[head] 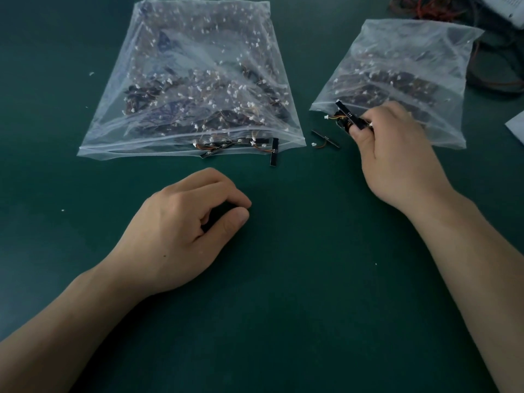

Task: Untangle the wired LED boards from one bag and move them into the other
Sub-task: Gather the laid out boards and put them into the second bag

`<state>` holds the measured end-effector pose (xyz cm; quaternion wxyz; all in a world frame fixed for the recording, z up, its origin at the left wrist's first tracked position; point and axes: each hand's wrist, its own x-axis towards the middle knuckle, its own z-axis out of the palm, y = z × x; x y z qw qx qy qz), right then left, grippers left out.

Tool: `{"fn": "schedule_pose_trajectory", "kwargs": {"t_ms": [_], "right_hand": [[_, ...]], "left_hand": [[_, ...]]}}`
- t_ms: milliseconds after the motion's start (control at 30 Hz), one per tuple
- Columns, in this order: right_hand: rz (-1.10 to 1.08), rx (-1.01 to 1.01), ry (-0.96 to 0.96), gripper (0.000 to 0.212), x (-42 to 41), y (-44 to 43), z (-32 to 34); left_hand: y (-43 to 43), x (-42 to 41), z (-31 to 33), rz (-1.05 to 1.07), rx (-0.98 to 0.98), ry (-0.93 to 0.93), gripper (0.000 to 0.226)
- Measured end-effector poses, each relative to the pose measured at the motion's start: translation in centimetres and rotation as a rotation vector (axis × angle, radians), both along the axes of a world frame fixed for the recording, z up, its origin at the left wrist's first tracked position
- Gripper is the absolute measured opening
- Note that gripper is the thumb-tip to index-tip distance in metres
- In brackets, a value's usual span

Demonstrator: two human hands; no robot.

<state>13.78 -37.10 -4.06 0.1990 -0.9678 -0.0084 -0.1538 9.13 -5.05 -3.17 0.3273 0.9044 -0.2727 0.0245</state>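
While the right hand [397, 154] pinches a black LED board [350, 114] between thumb and curled fingers, the left hand [181, 231] rests on the green desk [283, 307] just in front of the large bag [198, 66], fingers loosely curled, nothing seen in its hold. The held board sits at the mouth of the small bag [411, 66], which lies right of the large bag and contains more boards. A loose board [325, 138] with an orange wire lies on the desk just right of the large bag's near corner. A protruding board [274, 153] sticks out of the large bag's mouth. Tangled boards fill the large bag. Dark cables [496, 80] lie well right of it.
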Motion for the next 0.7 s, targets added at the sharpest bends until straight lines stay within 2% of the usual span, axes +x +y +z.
{"fn": "schedule_pose_trajectory", "kwargs": {"t_ms": [433, 567, 700], "right_hand": [[-0.143, -0.133, -0.004, 0.028, 2.0, -1.3, 0.8], [-0.195, -0.094, -0.010, 0.022, 3.3, -2.0, 0.8], [-0.254, -0.125, -0.011, 0.032, 3.2, -1.7, 1.0]], "left_hand": [[0.0, 0.1, -0.2, -0.009, -0.003, -0.006, 0.023], [0.1, 0.2, -0.2, -0.010, 0.006, -0.012, 0.022], [0.1, 0.1, -0.2, -0.017, 0.008, -0.018, 0.021]]}}
